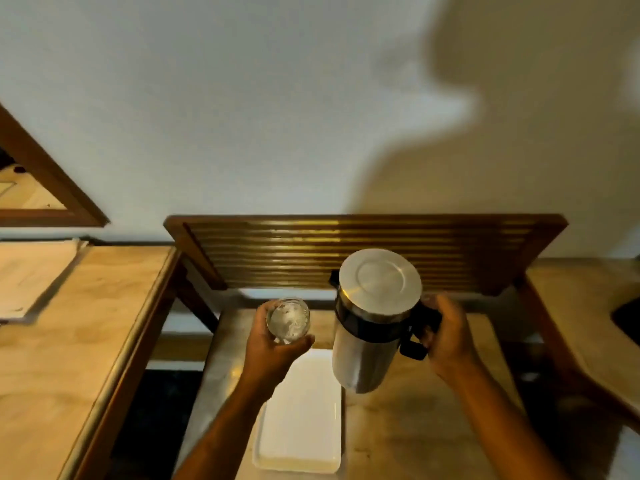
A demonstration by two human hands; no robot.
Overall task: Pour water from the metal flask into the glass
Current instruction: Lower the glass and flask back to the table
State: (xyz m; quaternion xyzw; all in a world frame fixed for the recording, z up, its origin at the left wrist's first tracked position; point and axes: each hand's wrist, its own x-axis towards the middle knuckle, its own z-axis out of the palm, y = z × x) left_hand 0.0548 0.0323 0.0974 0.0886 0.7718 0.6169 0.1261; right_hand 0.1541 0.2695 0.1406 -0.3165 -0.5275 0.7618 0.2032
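Note:
A tall metal flask with a flat steel lid and a black collar is held upright above the small wooden table, right of centre. My right hand grips its black handle on the right side. To its left, my left hand wraps around a clear glass, seen from above, held in the air at about lid height. The glass and the flask are apart by a short gap. No water stream is visible between them.
A white rectangular tray lies on the small table under my left forearm. A slatted wooden rack stands against the wall behind. A larger wooden table stands at the left, another surface at the right.

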